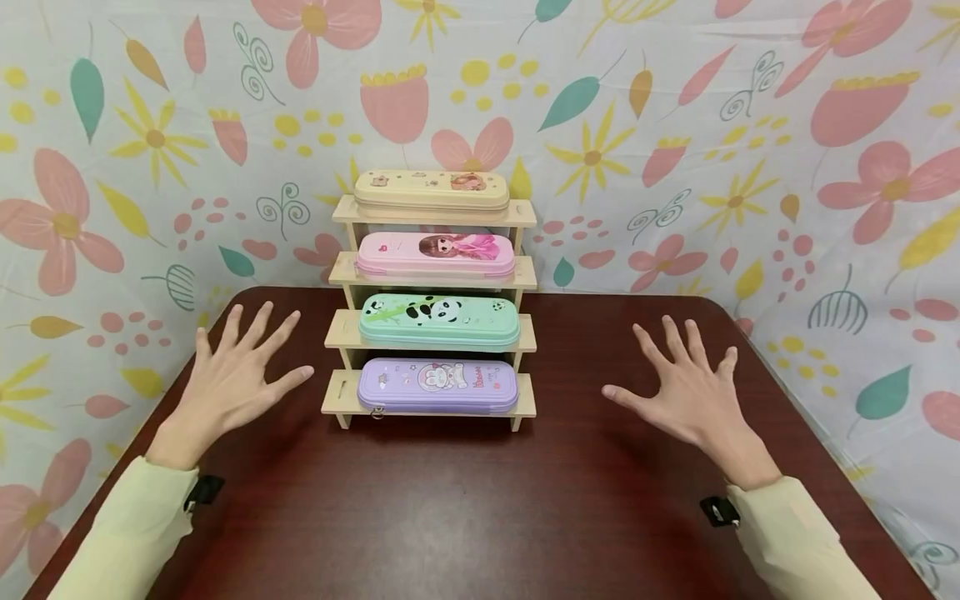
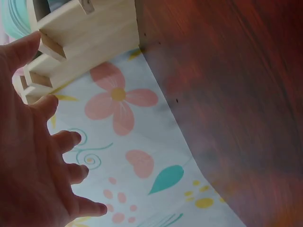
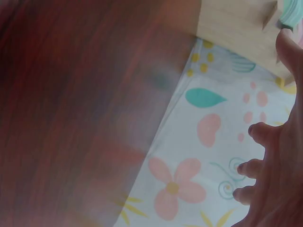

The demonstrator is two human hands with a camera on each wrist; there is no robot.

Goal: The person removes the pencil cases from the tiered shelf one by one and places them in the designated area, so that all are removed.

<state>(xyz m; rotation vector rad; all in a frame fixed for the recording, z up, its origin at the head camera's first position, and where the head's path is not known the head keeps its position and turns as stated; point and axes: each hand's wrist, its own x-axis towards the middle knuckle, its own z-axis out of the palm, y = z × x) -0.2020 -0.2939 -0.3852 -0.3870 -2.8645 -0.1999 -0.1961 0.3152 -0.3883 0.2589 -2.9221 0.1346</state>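
Beyond my grip hangs floral cloth point(image 1: 480, 92); beneath lies the table point(image 1: 435, 517); between, set forward, stands the wooden rack point(image 1: 342, 329) bearing four zip cases point(image 1: 438, 321). My left hand point(image 1: 232, 375) and right hand point(image 1: 693, 398) hold nothing, fingers spread. I judge this a poised step; gripping a case calls for reaching inward, though the rack may block fingers from beneath.

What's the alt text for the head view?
Four zip cases, cream, pink, mint and purple from top down, lie one per tier on a wooden rack on a dark table. Left hand and right hand, fingers spread, flank it, holding nothing.
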